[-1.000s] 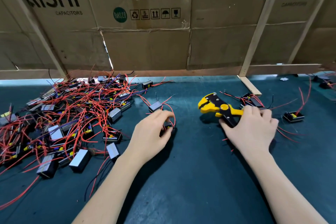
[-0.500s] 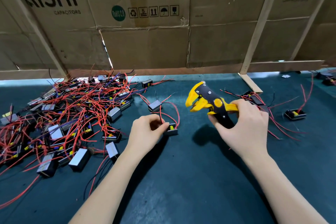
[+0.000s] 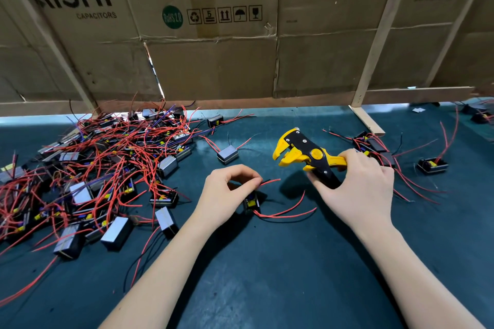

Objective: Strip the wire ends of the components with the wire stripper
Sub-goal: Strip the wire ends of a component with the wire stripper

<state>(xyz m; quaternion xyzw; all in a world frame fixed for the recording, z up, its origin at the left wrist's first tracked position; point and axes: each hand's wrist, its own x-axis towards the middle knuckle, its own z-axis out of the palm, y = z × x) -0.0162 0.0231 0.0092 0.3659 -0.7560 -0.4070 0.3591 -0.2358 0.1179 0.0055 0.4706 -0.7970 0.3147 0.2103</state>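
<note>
My right hand [image 3: 358, 189] grips the handles of a yellow and black wire stripper [image 3: 304, 155], held above the mat with its jaws pointing left. My left hand [image 3: 227, 192] pinches a red wire end [image 3: 271, 181] of a small black component [image 3: 251, 202] with a yellow part, which hangs just under my fingers. The wire tip points right toward the stripper jaws, a short gap away. Two more red wires [image 3: 288, 212] trail from the component across the dark green mat [image 3: 267, 275].
A big tangled pile of components with red wires [image 3: 93, 176] covers the left of the mat. A lone component [image 3: 227, 154] lies behind my left hand. A few more components [image 3: 374, 147] lie at the right. A cardboard wall [image 3: 213, 48] with wooden slats closes the back.
My right hand lifted the wire stripper off the mat and holds it raised. My left hand picked a component up and pulled it nearer, now pinching one red wire toward the jaws.
</note>
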